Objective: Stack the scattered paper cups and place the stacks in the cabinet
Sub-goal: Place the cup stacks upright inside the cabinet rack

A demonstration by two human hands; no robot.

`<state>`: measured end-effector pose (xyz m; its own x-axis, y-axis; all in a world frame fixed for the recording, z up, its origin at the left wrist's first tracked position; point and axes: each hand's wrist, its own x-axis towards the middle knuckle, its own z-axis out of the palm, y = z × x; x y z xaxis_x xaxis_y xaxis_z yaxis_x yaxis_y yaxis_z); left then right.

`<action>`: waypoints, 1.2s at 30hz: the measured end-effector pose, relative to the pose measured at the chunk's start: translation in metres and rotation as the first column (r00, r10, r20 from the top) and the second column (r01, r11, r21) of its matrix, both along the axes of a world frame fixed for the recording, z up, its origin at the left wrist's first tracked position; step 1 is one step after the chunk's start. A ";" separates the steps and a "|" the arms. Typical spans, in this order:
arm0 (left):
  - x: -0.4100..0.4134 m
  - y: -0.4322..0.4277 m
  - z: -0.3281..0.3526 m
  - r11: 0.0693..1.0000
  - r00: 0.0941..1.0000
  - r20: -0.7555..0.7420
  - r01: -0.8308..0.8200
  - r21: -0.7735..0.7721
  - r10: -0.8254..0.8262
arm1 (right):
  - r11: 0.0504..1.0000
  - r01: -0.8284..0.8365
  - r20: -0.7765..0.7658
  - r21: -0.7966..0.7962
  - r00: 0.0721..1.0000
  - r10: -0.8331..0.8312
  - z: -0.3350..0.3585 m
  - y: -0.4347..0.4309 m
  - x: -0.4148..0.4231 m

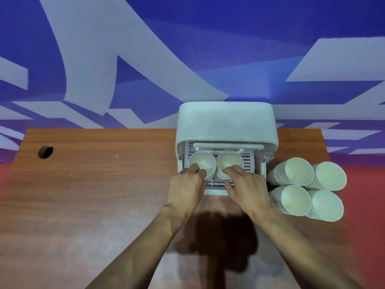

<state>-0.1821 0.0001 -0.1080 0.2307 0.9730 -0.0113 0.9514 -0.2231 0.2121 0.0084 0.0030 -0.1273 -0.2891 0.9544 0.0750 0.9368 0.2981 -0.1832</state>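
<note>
White paper cups: two stacks standing on the tray [214,192] of the cabinet [226,122], our left hand [187,185] curled round the left stack [205,162], our right hand [248,185] pinching the right stack [228,161] at its rim; we should seat both level before releasing, four further stacks [298,172] lying on the counter [104,184].

Of the person only two hands and two forearms are seen, all in front of the white cabinet [226,122]. The left hand [185,189] and the right hand [248,188] are bare, with knuckles and tendons showing on their backs. The left forearm [145,243] and the right forearm [295,243] are bare also, long and slim.
</note>
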 end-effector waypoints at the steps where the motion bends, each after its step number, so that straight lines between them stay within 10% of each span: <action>1: 0.000 0.003 -0.001 1.000 1.000 0.011 -0.009 -0.011 0.010 | 1.000 0.015 -0.010 -0.002 1.000 -0.015 -0.005 0.004 -0.001; 21: 0.018 0.045 -0.064 0.964 0.955 0.127 -0.265 -0.032 0.267 | 0.982 0.174 0.020 0.072 0.984 -0.176 -0.029 0.050 -0.035; 25: 0.034 0.058 -0.087 0.962 0.907 0.352 -0.160 -0.221 0.231 | 0.980 0.171 -0.066 0.107 0.984 -0.164 -0.028 0.055 -0.041; 30: 0.015 0.048 -0.046 0.920 0.869 0.307 -0.383 -0.079 0.388 | 0.980 0.156 -0.018 0.125 0.988 -0.155 -0.024 0.052 -0.039; 36: 0.016 0.041 -0.040 0.967 0.950 0.195 -0.252 0.015 0.245 | 0.984 0.154 -0.028 0.093 0.988 -0.152 -0.025 0.046 -0.031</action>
<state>-0.1663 0.0409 -0.1481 -0.0245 0.9985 0.0483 0.9206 0.0037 0.3904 -0.0221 0.0485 -0.1524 -0.1378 0.9755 0.1717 0.9688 0.1687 -0.1813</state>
